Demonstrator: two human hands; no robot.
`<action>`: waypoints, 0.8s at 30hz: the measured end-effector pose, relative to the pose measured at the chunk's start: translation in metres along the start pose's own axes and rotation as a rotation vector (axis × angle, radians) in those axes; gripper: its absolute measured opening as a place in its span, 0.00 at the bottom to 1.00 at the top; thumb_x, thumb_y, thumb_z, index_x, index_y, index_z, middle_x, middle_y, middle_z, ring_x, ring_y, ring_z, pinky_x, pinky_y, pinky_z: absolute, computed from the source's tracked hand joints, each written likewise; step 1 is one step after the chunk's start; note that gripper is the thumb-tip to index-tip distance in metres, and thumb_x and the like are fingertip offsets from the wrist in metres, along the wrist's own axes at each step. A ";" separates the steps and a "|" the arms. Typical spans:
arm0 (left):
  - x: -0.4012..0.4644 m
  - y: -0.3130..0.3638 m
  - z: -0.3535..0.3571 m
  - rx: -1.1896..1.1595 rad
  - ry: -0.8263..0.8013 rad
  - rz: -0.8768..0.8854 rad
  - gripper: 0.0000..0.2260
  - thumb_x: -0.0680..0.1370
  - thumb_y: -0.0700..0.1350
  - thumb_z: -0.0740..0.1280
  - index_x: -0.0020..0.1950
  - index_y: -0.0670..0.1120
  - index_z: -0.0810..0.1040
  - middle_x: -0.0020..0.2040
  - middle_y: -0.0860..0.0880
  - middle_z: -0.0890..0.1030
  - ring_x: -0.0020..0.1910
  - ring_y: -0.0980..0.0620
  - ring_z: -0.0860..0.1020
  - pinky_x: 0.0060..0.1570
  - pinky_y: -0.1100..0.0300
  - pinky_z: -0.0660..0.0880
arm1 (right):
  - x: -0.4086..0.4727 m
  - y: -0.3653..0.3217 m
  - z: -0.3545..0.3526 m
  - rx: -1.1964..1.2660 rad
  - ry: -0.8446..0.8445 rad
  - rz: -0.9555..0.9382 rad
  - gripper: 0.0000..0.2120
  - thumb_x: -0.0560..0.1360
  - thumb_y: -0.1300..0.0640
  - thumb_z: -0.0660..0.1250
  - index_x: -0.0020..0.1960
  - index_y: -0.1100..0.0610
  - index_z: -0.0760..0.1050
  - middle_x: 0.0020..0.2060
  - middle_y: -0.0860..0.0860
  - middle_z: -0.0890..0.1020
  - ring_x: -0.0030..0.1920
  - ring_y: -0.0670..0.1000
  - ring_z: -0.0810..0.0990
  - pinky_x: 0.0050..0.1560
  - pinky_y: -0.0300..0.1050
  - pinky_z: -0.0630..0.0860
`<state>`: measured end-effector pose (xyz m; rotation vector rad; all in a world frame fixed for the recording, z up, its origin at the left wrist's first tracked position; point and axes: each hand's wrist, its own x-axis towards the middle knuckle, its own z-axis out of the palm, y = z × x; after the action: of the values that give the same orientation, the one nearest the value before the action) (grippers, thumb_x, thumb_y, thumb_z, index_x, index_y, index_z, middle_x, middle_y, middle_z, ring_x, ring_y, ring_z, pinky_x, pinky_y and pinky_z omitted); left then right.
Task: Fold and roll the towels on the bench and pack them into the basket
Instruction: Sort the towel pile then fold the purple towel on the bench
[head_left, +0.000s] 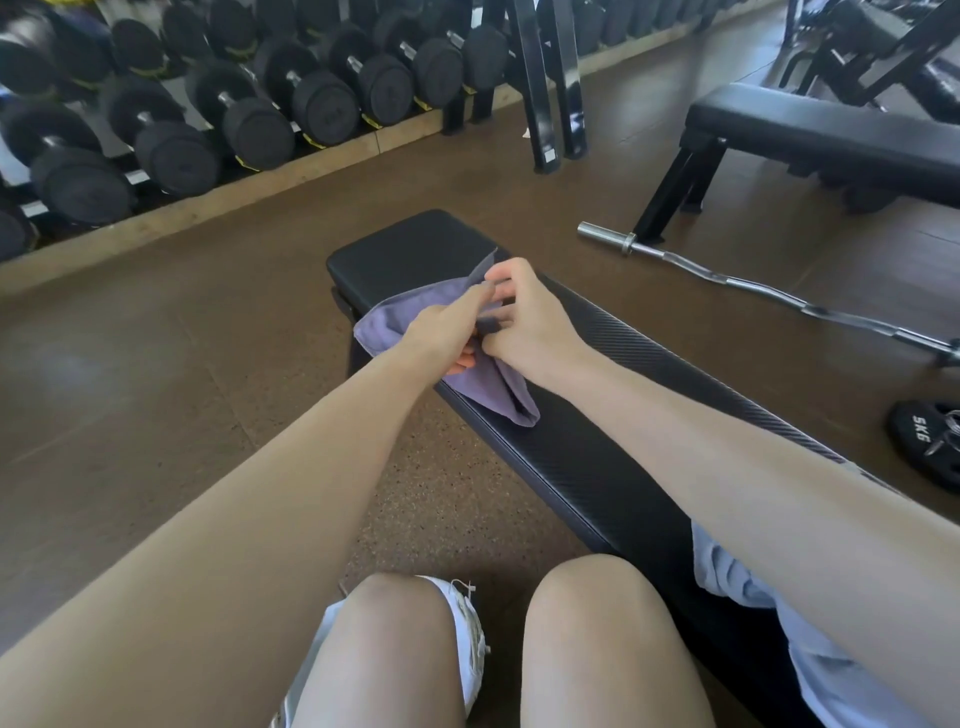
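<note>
A purple-grey towel (384, 325) lies crumpled on the far half of the black padded bench (587, 467), one edge hanging over the bench's left side. My left hand (447, 332) grips the towel's middle from above. My right hand (524, 317) pinches a lifted corner of the same towel beside the left hand. A light blue towel (727, 577) lies on the near right end of the bench, partly under my right forearm. No basket is in view.
A rack of black dumbbells (249, 114) runs along the left wall. A second black bench (831, 135) stands at the back right. A curl bar (769, 291) and a 5 kg plate (930, 441) lie on the brown floor to the right.
</note>
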<state>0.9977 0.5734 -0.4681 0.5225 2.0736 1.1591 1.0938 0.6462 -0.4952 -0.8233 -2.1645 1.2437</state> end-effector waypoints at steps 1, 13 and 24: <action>0.002 -0.002 0.000 0.010 -0.007 -0.007 0.20 0.78 0.58 0.67 0.43 0.41 0.79 0.38 0.44 0.79 0.35 0.51 0.77 0.48 0.58 0.80 | -0.002 0.002 0.001 0.011 -0.004 0.003 0.28 0.65 0.68 0.69 0.61 0.53 0.66 0.54 0.54 0.77 0.51 0.54 0.82 0.53 0.50 0.80; 0.004 -0.004 0.002 -0.010 -0.095 -0.035 0.07 0.78 0.42 0.62 0.48 0.41 0.78 0.36 0.46 0.74 0.30 0.52 0.74 0.33 0.62 0.78 | -0.018 0.017 0.003 0.040 0.123 -0.032 0.23 0.69 0.63 0.72 0.58 0.49 0.66 0.54 0.50 0.79 0.52 0.51 0.83 0.56 0.52 0.80; 0.001 -0.002 -0.001 0.092 -0.167 -0.002 0.12 0.81 0.49 0.60 0.52 0.43 0.79 0.37 0.47 0.74 0.32 0.53 0.73 0.40 0.59 0.80 | -0.022 0.015 0.008 0.034 0.154 -0.124 0.21 0.70 0.66 0.70 0.55 0.50 0.65 0.53 0.52 0.78 0.51 0.52 0.83 0.53 0.53 0.81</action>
<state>0.9964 0.5722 -0.4695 0.6389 1.9892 0.9877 1.1075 0.6316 -0.5151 -0.7336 -2.0336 1.1154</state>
